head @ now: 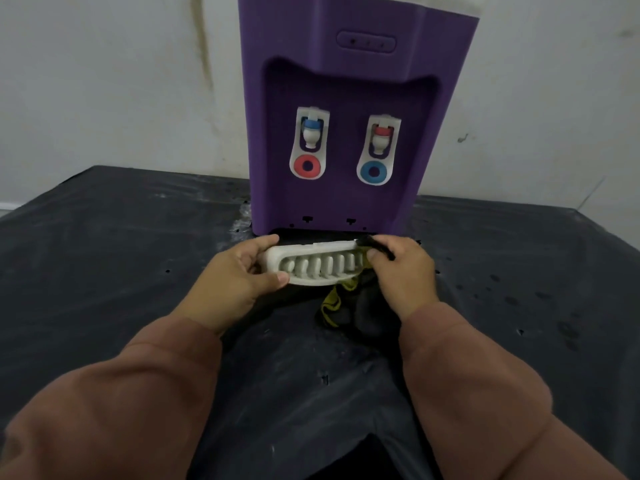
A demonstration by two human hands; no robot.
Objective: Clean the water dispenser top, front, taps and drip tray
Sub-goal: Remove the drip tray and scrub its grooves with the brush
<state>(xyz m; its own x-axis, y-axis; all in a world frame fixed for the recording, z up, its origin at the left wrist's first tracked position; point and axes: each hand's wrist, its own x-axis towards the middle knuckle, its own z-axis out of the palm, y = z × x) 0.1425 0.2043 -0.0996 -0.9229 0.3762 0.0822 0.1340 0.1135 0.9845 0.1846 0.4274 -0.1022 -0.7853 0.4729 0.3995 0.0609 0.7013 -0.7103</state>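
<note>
Hands first, both occupied. Item one: left hand [242, 271], gripping the left end of a white slotted plastic drip tray [315, 265], thumb on the near rim and fingers hooked behind the far edge. Item two: right hand [403, 271], fingers curled over the tray's right end and pinching a dark cloth with yellow edging [346, 306] against it; the rest of the cloth hangs and bunches below the tray onto the table. Item three: the tray itself, detached, held just in front of the base of a purple ribbed plastic water dispenser [346, 98] and tipped so its grille faces me. From my feed I cannot tell whether its lower edge touches the table. Item four: two white taps on the dispenser's recessed front, the left tap [309, 147] with a blue cap and red ring, the right tap [377, 150] with a red cap and blue ring. Item five: an oval indicator panel [366, 42] above the recess. Item six: a black plastic sheet [104, 254] covering the table, spotted with droplets on the right. Item seven: a stained white wall [104, 81] behind. Both forearms wear rust-brown sleeves [138, 393].
</note>
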